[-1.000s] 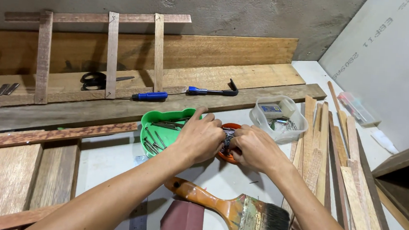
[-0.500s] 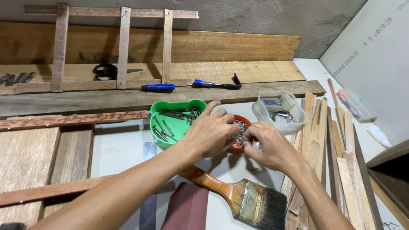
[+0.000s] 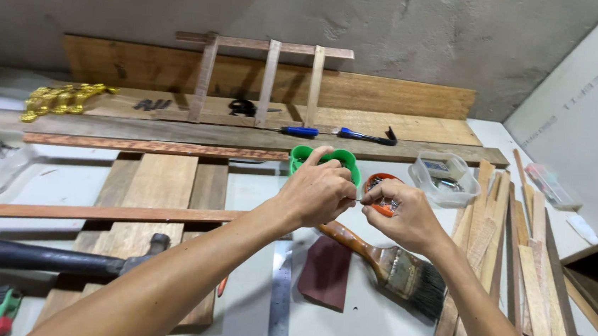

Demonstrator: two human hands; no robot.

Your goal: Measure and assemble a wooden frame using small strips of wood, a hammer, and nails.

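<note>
My left hand (image 3: 317,191) and my right hand (image 3: 400,217) meet fingertip to fingertip above the white bench. Between them they pinch a thin small nail (image 3: 357,200). Just behind the left hand stands a green tub (image 3: 347,159) with nails in it, mostly hidden by the knuckles. An orange tub (image 3: 382,184) holding small metal pieces sits behind the right hand's fingers. A wood-handled paintbrush (image 3: 392,265) lies under my right wrist, bristles toward the right.
A clear plastic box (image 3: 445,178) sits right of the tubs. Dark sandpaper (image 3: 325,271) and a steel ruler (image 3: 279,303) lie near me. A hammer (image 3: 43,257) rests on planks at left. Thin wood strips (image 3: 514,257) crowd the right. Screwdrivers (image 3: 300,130) and a slatted frame (image 3: 267,80) lie behind.
Both hands have drawn back from over the orange tub toward me and now pinch a small nail between their fingertips. The view has swung left, showing the hammer and more planks.
</note>
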